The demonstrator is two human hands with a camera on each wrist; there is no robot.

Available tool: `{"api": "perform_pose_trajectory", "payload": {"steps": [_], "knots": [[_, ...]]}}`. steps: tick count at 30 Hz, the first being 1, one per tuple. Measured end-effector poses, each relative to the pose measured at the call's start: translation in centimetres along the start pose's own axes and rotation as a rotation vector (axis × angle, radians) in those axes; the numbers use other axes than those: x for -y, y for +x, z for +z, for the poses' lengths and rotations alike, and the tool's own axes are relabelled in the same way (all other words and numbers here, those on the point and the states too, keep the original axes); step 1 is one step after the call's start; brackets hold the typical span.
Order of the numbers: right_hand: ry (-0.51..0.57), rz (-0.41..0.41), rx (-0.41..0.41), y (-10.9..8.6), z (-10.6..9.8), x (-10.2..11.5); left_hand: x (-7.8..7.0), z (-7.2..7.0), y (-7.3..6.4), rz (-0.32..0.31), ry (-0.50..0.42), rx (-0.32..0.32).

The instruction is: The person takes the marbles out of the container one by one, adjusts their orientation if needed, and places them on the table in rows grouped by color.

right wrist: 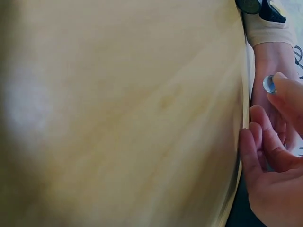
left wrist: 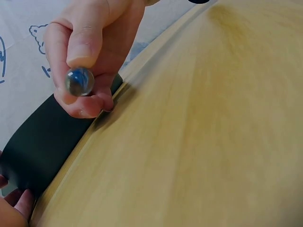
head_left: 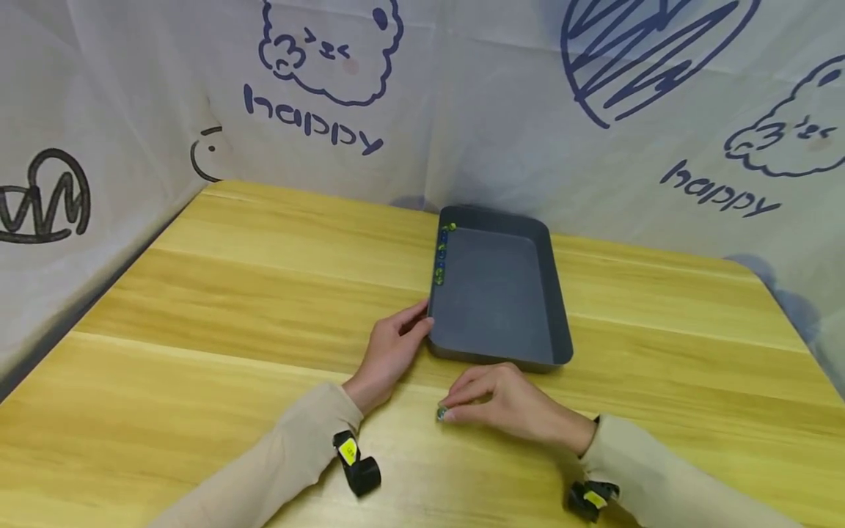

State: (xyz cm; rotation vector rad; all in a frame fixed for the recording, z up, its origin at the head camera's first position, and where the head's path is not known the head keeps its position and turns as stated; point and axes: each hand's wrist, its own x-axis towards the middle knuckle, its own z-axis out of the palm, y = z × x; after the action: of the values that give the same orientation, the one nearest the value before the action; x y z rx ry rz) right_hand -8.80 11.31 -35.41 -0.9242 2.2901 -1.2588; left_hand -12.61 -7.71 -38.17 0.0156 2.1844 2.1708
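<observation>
A glass marble (head_left: 441,414) is pinched between the thumb and fingertips of my right hand (head_left: 511,407), just in front of the tray's near edge. In the left wrist view the marble (left wrist: 79,82) looks clear with blue inside. My left hand (head_left: 389,352) grips the dark grey rectangular tray (head_left: 499,359) at its near left corner, thumb at the rim and fingers along the outer side. Inside the tray, several green-yellow and blue marbles (head_left: 441,257) line the left wall in a row. The right wrist view shows the held marble (right wrist: 269,83) at the thumb tip.
The tray stands on a wooden table (head_left: 264,293), its far end close to a white cloth backdrop (head_left: 475,103) with drawings and lettering. Small black cameras (head_left: 361,473) are strapped to both sleeved wrists.
</observation>
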Motion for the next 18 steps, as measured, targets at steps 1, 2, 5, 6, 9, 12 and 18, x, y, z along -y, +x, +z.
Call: {"api": "perform_pose_trajectory", "payload": {"steps": [1,2,5,6,9,12,18], "knots": [[0.0,0.007,0.0,-0.02,0.01,0.02,0.07,0.02,-0.05,-0.003,0.003,-0.002],[-0.004,0.008,-0.001,-0.04,0.02,0.03,0.09,0.05,-0.11,-0.007,0.007,-0.006],[-0.025,0.004,-0.006,0.05,-0.02,0.06,0.07,0.1,-0.09,-0.006,0.017,-0.018],[-0.03,0.002,-0.005,0.12,-0.04,0.07,0.06,0.1,-0.08,-0.005,0.019,-0.021],[-0.047,-0.003,0.01,0.28,-0.03,0.06,0.18,0.03,-0.12,-0.017,0.018,-0.023],[-0.063,0.002,0.017,0.4,-0.05,0.14,0.32,-0.03,-0.14,-0.023,0.019,-0.022],[-0.088,-0.001,0.004,0.41,-0.08,0.11,0.35,0.04,-0.01,-0.02,0.017,-0.015]]}}
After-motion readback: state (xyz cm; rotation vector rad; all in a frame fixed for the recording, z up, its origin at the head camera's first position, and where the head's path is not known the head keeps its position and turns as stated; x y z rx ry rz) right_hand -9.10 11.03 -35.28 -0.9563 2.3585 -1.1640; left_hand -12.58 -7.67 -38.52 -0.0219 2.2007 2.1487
